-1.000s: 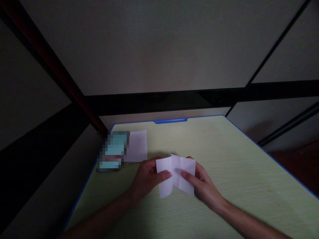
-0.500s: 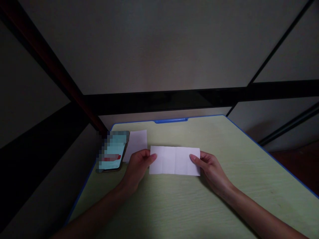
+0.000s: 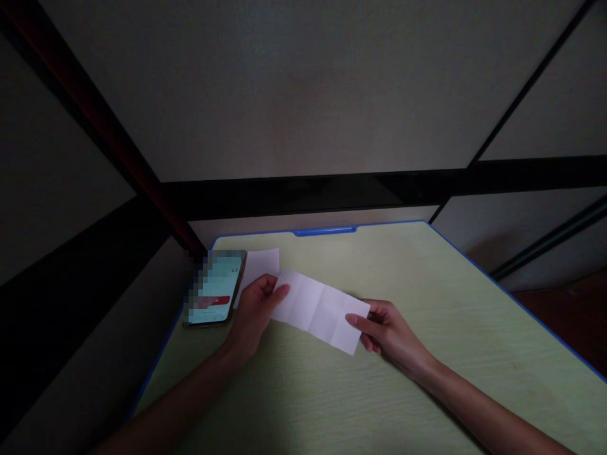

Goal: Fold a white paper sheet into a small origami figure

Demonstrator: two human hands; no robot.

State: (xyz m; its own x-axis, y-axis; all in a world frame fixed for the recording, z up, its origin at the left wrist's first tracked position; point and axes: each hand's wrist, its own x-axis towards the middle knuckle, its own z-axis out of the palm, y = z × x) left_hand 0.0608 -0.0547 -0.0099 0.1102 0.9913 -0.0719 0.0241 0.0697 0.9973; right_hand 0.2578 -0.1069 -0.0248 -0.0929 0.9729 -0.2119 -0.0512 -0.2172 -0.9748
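Observation:
A white paper strip (image 3: 318,310) with several fold creases is stretched out just above a pale green table (image 3: 427,328). My left hand (image 3: 255,311) pinches its left end and my right hand (image 3: 385,332) pinches its right end. The strip slants, its left end farther away and its right end nearer to me. Both hands are closed on the paper with thumbs on top.
A phone (image 3: 214,288) with a lit screen lies at the table's left edge. A second white sheet (image 3: 262,261) lies beside it, partly behind my left hand. The table has a blue rim (image 3: 324,230) and stands against a wall with dark rails.
The paper was folded small between my hands, then opened out into a long strip. It has since turned from level to slanted, with the right end brought nearer.

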